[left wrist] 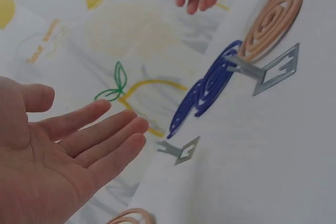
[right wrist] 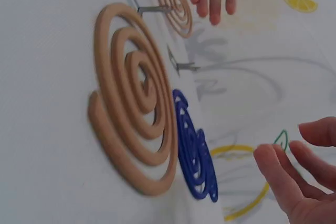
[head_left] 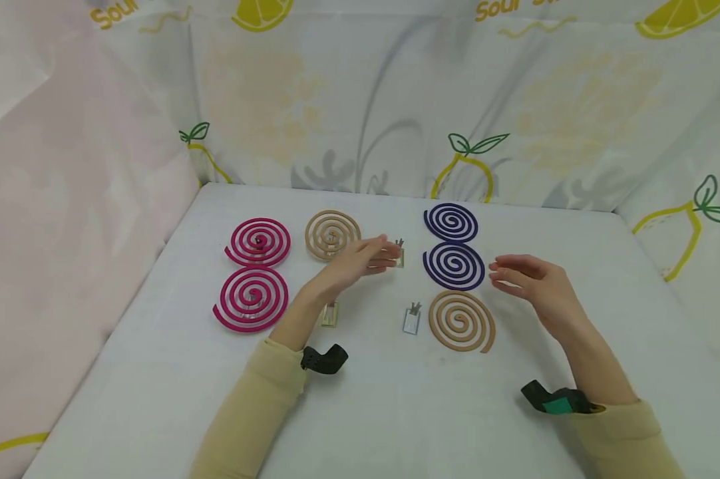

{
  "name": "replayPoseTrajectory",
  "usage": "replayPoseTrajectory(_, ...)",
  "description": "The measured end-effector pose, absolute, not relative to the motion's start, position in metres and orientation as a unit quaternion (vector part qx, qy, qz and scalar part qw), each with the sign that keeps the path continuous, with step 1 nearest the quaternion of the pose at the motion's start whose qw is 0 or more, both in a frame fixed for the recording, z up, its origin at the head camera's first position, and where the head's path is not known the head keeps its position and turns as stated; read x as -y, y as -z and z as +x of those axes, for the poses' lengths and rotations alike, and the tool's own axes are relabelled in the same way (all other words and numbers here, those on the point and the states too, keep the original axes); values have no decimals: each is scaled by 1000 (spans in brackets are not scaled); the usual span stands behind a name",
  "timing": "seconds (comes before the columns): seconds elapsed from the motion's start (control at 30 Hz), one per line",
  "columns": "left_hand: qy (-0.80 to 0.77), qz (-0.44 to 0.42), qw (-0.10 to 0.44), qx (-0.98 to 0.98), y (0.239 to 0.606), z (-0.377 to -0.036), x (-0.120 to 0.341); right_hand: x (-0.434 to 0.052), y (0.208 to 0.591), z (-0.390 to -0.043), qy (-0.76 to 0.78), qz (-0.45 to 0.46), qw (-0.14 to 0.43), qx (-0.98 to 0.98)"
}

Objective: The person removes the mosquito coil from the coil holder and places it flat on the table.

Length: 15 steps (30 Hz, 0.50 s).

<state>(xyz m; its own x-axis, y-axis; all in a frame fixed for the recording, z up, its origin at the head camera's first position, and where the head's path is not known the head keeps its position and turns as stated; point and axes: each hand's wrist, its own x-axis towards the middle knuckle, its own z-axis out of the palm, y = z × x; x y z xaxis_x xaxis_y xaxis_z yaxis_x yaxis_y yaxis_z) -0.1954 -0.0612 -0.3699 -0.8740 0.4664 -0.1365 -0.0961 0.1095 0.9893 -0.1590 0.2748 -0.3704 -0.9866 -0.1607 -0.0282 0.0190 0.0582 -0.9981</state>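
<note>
My left hand (head_left: 354,266) hovers above the table with its fingers stretched out and nothing held. A small metal coil stand (head_left: 400,258) is partly hidden behind its fingertips. Left of that hand lies a tan mosquito coil (head_left: 332,235). My right hand (head_left: 534,289) is raised beside two blue mosquito coils (head_left: 454,265), apart from them, its fingers loosely bent and holding nothing. Below the blue pair lies another tan mosquito coil (head_left: 459,320), with a silver coil stand (head_left: 412,320) to its left. A further coil stand (head_left: 330,315) shows beside my left forearm.
Two pink mosquito coils (head_left: 254,293) lie one behind the other at the left. A white cloth covers the table (head_left: 396,412). Lemon-printed curtains (head_left: 360,100) close off the back and sides.
</note>
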Motion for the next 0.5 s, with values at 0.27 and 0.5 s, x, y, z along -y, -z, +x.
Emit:
replayPoseTrajectory(0.27, -670, 101, 138, -723, 351, -198, 116, -228, 348, -171, 723, -55, 16, -688)
replayPoseTrajectory(0.5, -659, 52, 96, -744, 348, -200, 155, -178, 341, -191, 737, -46, 5, -675)
